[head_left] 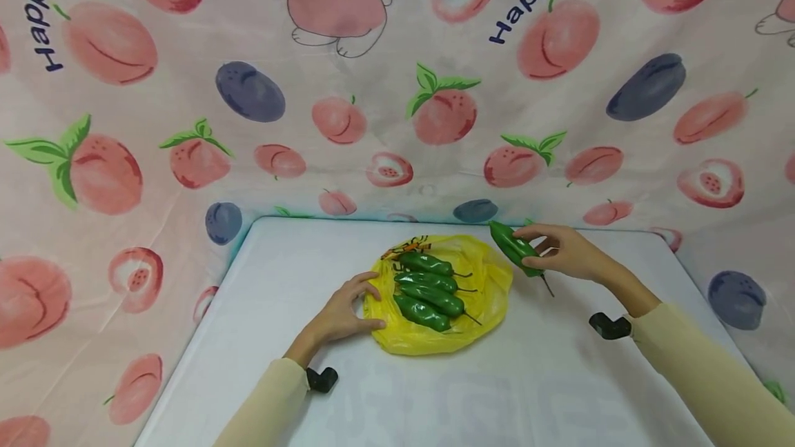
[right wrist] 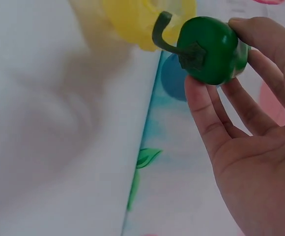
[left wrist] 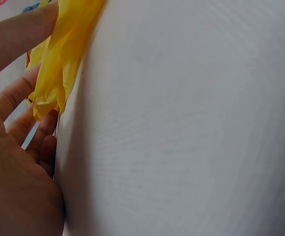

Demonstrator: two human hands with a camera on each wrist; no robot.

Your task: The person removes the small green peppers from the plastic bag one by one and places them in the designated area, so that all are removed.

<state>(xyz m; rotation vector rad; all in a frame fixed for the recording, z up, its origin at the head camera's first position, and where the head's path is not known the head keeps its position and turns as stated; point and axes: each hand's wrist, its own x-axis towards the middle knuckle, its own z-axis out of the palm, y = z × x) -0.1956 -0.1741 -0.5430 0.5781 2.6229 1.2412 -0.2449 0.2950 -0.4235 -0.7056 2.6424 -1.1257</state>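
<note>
A yellow plastic bag (head_left: pixel 491 302) lies spread on the table with several green chili peppers (head_left: pixel 428 299) on it, their stems toward the right. My left hand (head_left: pixel 340 310) holds the bag's left edge, thumb at the near side and fingers farther back. In the left wrist view, gathered yellow plastic (left wrist: pixel 66 54) sits between that thumb and the fingers. To the right of the bag, my right hand (head_left: pixel 562 252) grips another green chili pepper (head_left: pixel 514 245) above the table. The right wrist view shows this pepper (right wrist: pixel 213 49) stem-end on, pinched between thumb and fingers.
The white table (head_left: pixel 298 254) ends at the back against a hanging cloth (head_left: pixel 373 88) printed with peaches and plums. Similar cloth hangs along both sides. A small black device (head_left: pixel 323 379) sits at the left wrist, and another black device (head_left: pixel 610 326) at the right.
</note>
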